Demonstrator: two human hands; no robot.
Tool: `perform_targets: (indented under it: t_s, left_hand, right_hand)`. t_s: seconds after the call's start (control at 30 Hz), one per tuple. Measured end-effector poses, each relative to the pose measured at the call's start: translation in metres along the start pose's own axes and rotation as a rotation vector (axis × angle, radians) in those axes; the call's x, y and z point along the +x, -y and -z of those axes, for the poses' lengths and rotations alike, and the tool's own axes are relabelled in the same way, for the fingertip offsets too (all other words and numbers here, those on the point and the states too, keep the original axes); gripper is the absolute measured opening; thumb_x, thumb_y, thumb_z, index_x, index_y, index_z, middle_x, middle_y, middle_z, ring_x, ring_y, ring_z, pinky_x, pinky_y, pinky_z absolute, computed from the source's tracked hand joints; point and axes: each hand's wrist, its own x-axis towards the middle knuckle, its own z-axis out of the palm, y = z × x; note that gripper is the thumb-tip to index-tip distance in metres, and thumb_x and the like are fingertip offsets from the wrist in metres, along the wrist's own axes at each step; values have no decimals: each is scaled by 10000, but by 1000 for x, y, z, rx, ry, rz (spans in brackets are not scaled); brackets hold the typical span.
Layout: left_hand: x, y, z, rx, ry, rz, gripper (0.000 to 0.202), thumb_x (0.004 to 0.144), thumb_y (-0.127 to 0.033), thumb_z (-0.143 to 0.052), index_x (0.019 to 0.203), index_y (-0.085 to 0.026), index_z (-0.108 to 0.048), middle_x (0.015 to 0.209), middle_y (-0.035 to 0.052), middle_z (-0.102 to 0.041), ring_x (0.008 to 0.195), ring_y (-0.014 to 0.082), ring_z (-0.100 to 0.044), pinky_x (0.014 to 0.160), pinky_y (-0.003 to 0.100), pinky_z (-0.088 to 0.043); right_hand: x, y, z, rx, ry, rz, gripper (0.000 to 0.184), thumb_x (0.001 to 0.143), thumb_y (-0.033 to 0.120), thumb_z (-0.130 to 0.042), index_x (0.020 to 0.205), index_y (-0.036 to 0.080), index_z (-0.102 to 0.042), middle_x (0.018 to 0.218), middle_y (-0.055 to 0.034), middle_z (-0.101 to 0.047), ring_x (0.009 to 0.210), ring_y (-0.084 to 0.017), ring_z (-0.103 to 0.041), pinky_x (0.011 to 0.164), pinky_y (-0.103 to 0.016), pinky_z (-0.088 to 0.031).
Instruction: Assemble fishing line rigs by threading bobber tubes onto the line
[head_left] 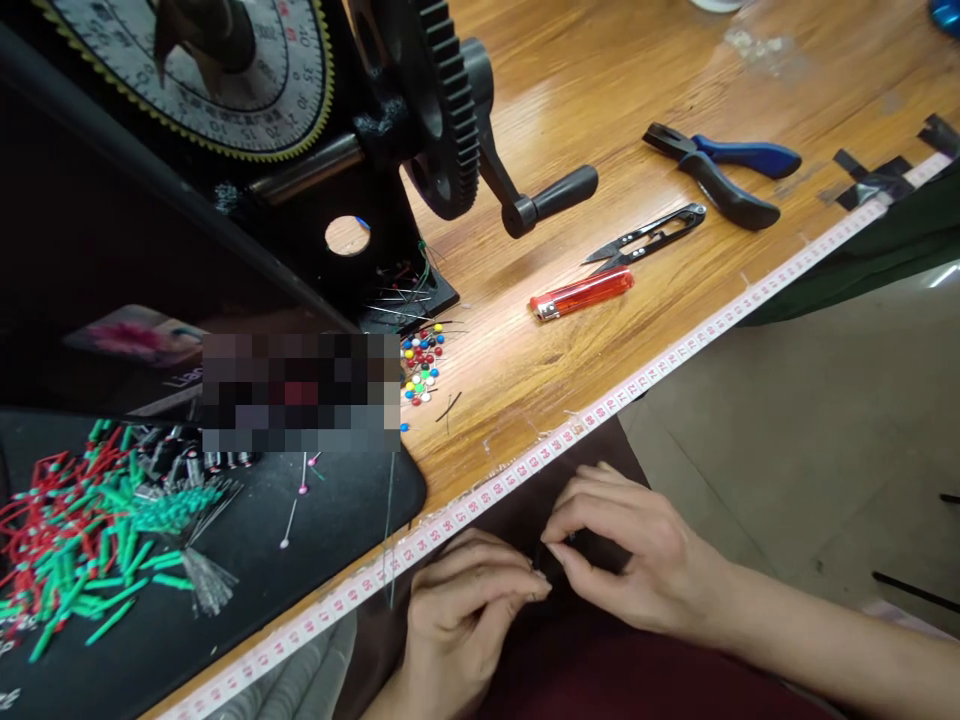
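My left hand (pixel 461 610) and my right hand (pixel 630 555) meet below the table's edge, over my lap. Both are closed in a pinch, fingertips almost touching each other. Something small and dark sits between the fingertips; I cannot make out what it is. A thin green thread (pixel 391 520) hangs over the table edge just left of my left hand. A measuring tape (pixel 600 410) is stuck along the wooden table's (pixel 600 90) front edge, right above my hands.
A black hand-crank machine (pixel 442 110) with a dial stands at the back left. Coloured pins (pixel 421 365), an orange lighter (pixel 581 293), thread snips (pixel 649 235) and blue pliers (pixel 724 170) lie on the table. A black mat (pixel 330 520) holds red and green pieces (pixel 82 535).
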Motion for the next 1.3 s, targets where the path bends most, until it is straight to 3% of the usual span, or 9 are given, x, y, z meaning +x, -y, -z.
perform_targets:
  t_s: [0.2,0.4,0.57,0.77,0.9,1.0,1.13,1.3]
  left_hand:
    - [-2,0,-3,-106,-34,75,142,885,-77,-674,831,-173,-764,733,51,-758,688,158,-697,656,246,-587]
    - [-1,-2,-2,-93,-16,76,137,888,-80,-667,843,-169,-761,745,61,-758,685,164,-699,653,255,-588]
    - [-2,-1,-1,-88,-2,31,153,886,-50,-653,883,-162,-757,782,63,-763,716,161,-706,680,253,-590]
    - [-2,0,2,-13,55,-46,194,898,-53,-632,959,-179,-766,797,73,-761,714,169,-696,659,264,-585]
    - [-1,1,-1,-11,37,-13,165,887,-66,-656,938,-172,-772,786,68,-763,709,165,-707,668,252,-589]
    - [-3,3,-5,-40,18,54,144,880,-73,-671,896,-171,-777,776,61,-768,695,158,-712,661,234,-587]
    - [-8,7,-11,-107,14,247,139,887,-117,-678,808,-177,-776,726,44,-763,653,148,-711,632,208,-567]
    - [-8,13,-13,-161,37,235,58,859,-155,-727,830,-186,-766,760,43,-761,704,154,-714,690,224,-569]
  right_hand:
    - [-2,2,5,185,215,-234,95,920,148,-608,881,203,-676,799,2,-670,759,-158,-578,735,-303,-402]
    - [-4,3,2,222,221,-322,160,966,259,-568,835,205,-641,788,-8,-678,758,-169,-601,752,-304,-421]
    - [-8,3,-4,348,270,-453,182,971,278,-526,846,186,-619,775,-13,-675,716,-156,-611,675,-265,-447]
    - [-9,1,-13,458,196,-591,222,901,377,-644,810,178,-683,766,-13,-669,663,-139,-537,604,-255,-418]
    - [-10,-2,-21,573,93,-614,328,878,491,-680,769,183,-649,740,-12,-633,697,-154,-542,667,-277,-449]
    - [-14,-4,-28,688,-1,-629,380,879,548,-674,774,186,-633,769,-21,-614,750,-170,-556,735,-298,-465]
    - [-20,-8,-37,848,-106,-681,416,848,580,-713,775,179,-629,787,-20,-583,748,-162,-539,717,-286,-456]
    - [-22,-11,-34,659,-35,-606,387,920,549,-636,805,180,-613,772,-19,-595,740,-161,-553,719,-290,-461]
